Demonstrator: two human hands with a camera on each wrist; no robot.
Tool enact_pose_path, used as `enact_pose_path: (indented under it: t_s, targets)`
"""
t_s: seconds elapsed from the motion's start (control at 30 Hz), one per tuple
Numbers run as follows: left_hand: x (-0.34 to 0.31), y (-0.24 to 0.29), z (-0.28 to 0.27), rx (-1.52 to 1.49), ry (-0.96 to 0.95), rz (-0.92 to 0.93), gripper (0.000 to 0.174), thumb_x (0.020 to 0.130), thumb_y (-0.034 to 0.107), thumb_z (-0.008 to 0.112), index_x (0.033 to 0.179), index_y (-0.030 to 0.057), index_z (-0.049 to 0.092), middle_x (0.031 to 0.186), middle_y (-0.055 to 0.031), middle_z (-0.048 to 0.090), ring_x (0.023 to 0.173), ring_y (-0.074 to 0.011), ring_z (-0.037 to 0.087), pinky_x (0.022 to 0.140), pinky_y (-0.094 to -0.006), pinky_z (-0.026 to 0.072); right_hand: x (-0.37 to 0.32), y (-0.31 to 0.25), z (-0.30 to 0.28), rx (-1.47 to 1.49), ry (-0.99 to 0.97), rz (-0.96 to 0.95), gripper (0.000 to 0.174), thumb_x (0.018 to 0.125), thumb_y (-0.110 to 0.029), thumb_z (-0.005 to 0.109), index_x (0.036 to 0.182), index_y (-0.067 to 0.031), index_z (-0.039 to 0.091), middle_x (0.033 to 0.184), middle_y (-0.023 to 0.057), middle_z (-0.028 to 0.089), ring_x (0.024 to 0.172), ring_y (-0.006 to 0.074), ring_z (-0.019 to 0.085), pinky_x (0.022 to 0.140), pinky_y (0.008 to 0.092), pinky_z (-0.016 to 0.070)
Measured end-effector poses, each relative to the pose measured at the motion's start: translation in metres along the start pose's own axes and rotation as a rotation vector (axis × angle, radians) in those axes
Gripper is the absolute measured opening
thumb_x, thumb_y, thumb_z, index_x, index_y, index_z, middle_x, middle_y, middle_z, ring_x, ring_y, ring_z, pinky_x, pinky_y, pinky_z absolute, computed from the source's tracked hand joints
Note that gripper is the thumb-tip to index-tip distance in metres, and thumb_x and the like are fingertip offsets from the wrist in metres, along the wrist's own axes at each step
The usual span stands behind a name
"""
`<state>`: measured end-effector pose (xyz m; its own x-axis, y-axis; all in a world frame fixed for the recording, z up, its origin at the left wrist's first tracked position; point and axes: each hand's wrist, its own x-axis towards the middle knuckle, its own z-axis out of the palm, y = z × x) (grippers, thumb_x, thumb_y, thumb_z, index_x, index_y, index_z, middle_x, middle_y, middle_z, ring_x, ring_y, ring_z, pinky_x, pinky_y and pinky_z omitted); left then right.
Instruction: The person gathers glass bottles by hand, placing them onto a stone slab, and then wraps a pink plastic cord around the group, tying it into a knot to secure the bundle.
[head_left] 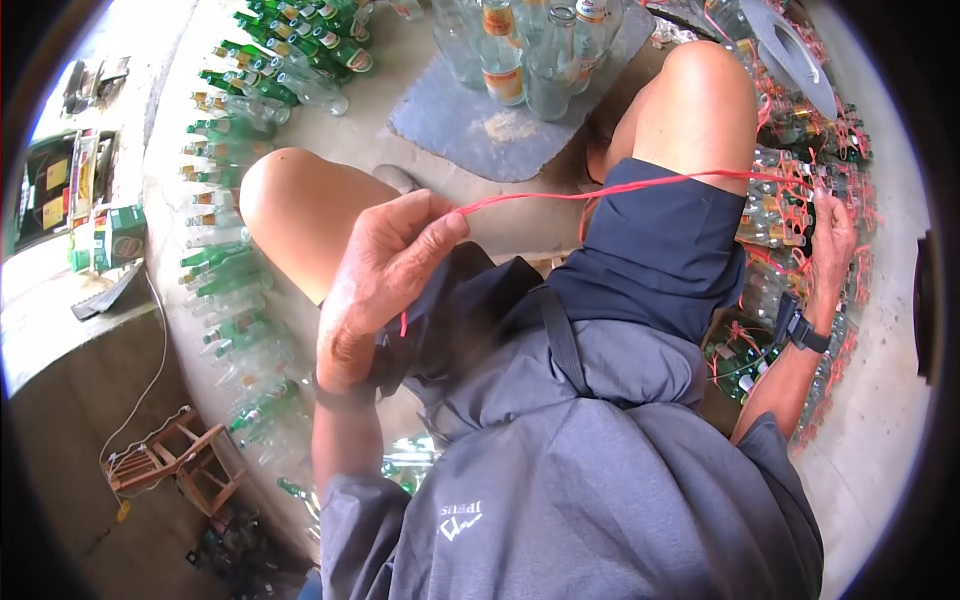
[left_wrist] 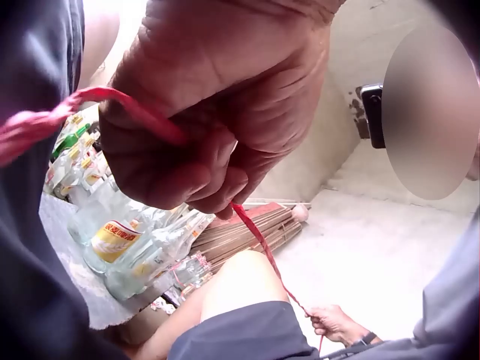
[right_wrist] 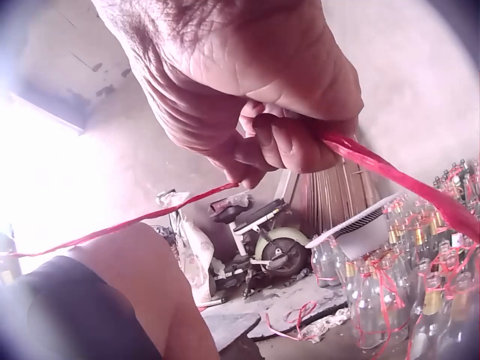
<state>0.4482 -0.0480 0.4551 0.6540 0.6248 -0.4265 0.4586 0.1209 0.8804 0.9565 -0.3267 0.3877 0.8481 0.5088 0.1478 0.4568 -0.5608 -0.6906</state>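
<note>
A red plastic string (head_left: 600, 190) runs nearly taut across my lap from one hand to the other. My left hand (head_left: 390, 260) pinches one part of it between thumb and curled fingers, above the left thigh; a short tail hangs below. Out past the right knee, my right hand (head_left: 834, 245) grips the other part. In the right wrist view, string (right_wrist: 405, 180) comes out on both sides of the curled fingers. Beyond my knees, several clear glass bottles (head_left: 502, 82) with yellow-orange labels stand grouped on a grey board (head_left: 450, 130).
Rows of green and clear bottles (head_left: 225, 255) lie along the floor at left. At right stand bottles tied with red string (right_wrist: 367, 300). A straw-type hat (head_left: 790, 55) rests over some of them. A scooter (right_wrist: 281, 251) and a wooden stool (head_left: 180, 460) stand farther off.
</note>
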Motion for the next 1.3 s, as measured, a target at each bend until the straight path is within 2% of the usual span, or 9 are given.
enact_pose_path:
  t_s: [0.23, 0.47, 0.53, 0.67, 0.73, 0.87, 0.9, 0.97, 1.3]
  targets:
    - [-0.001, 0.006, -0.016, -0.311, 0.032, 0.002, 0.029, 0.104, 0.026, 0.065, 0.097, -0.0019, 0.068, 0.072, 0.0065, 0.048, 0.062, -0.0025, 0.036, 0.054, -0.0212, 0.0266, -0.005, 0.022, -0.003, -0.238, -0.011, 0.199, 0.030, 0.101, -0.032, 0.069, 0.102, -0.0023, 0.071, 0.088, -0.0025, 0.062, 0.084, 0.0078, 0.053, 0.079, 0.0257, 0.0452]
    - [0.006, 0.015, -0.004, -0.589, 0.019, 0.132, 0.024, 0.104, 0.021, 0.064, 0.101, -0.0026, 0.067, 0.070, 0.0074, 0.044, 0.060, -0.0024, 0.033, 0.053, -0.0219, 0.0254, -0.005, 0.019, 0.007, -0.133, -0.132, 0.071, 0.029, 0.102, -0.028, 0.067, 0.112, -0.0019, 0.071, 0.103, 0.0008, 0.068, 0.093, 0.0110, 0.060, 0.090, 0.0299, 0.0497]
    - [0.008, 0.021, 0.002, -0.573, -0.006, 0.132, 0.023, 0.104, 0.021, 0.065, 0.101, -0.0021, 0.068, 0.070, 0.0078, 0.044, 0.060, -0.0022, 0.033, 0.053, -0.0216, 0.0248, -0.020, -0.047, 0.020, -0.136, 0.073, -0.295, 0.021, 0.102, -0.017, 0.065, 0.117, -0.0036, 0.071, 0.115, 0.0082, 0.071, 0.105, 0.0150, 0.065, 0.093, 0.0314, 0.0512]
    - [0.015, 0.033, 0.015, -0.412, -0.005, 0.179, 0.022, 0.105, 0.018, 0.062, 0.102, -0.0032, 0.067, 0.067, 0.0074, 0.047, 0.055, -0.0010, 0.030, 0.051, -0.0206, 0.0241, -0.066, -0.168, 0.045, 0.083, -0.140, -0.589, 0.036, 0.098, -0.011, 0.067, 0.132, -0.0013, 0.064, 0.129, 0.0119, 0.067, 0.121, 0.0228, 0.062, 0.108, 0.0353, 0.0446]
    - [0.017, 0.042, 0.016, -0.423, -0.030, 0.207, 0.022, 0.105, 0.018, 0.062, 0.102, -0.0035, 0.067, 0.067, 0.0067, 0.048, 0.055, -0.0013, 0.031, 0.052, -0.0210, 0.0284, -0.081, -0.209, 0.062, -0.009, -0.199, -0.814, 0.043, 0.090, -0.005, 0.072, 0.131, -0.0017, 0.062, 0.124, 0.0147, 0.068, 0.119, 0.0282, 0.064, 0.104, 0.0380, 0.0476]
    - [0.019, 0.060, 0.018, -0.330, 0.019, 0.277, 0.024, 0.105, 0.019, 0.062, 0.104, -0.0047, 0.067, 0.065, 0.0047, 0.049, 0.053, -0.0031, 0.033, 0.058, -0.0256, 0.0448, -0.095, -0.218, 0.102, 0.144, -0.593, -0.812, 0.042, 0.088, -0.007, 0.076, 0.127, -0.0016, 0.061, 0.110, 0.0170, 0.069, 0.103, 0.0332, 0.068, 0.093, 0.0398, 0.0533]
    - [0.017, 0.064, 0.019, -0.419, 0.018, 0.255, 0.023, 0.102, 0.021, 0.068, 0.101, -0.0009, 0.073, 0.070, 0.0076, 0.053, 0.061, -0.0004, 0.039, 0.055, -0.0202, 0.0274, -0.099, -0.216, 0.108, 0.212, -0.670, -0.729, 0.040, 0.088, -0.008, 0.076, 0.125, -0.0013, 0.061, 0.104, 0.0163, 0.069, 0.095, 0.0333, 0.069, 0.086, 0.0404, 0.0544]
    - [0.014, 0.072, 0.017, -0.408, 0.046, 0.294, 0.022, 0.102, 0.020, 0.068, 0.101, -0.0017, 0.073, 0.070, 0.0067, 0.054, 0.061, -0.0007, 0.039, 0.056, -0.0200, 0.0292, -0.104, -0.210, 0.113, 0.264, -0.734, -0.694, 0.026, 0.090, -0.008, 0.076, 0.113, 0.0006, 0.065, 0.088, 0.0152, 0.069, 0.076, 0.0313, 0.068, 0.069, 0.0401, 0.0537]
    - [0.044, 0.068, -0.013, -0.630, 0.351, 0.260, 0.018, 0.105, 0.018, 0.062, 0.102, 0.0016, 0.068, 0.063, 0.0112, 0.035, 0.053, -0.0005, 0.025, 0.047, -0.0213, 0.0199, -0.076, -0.193, 0.057, 0.308, -0.705, -0.423, 0.018, 0.099, -0.016, 0.070, 0.095, 0.0015, 0.070, 0.074, 0.0044, 0.061, 0.066, 0.0093, 0.053, 0.061, 0.0295, 0.0451]
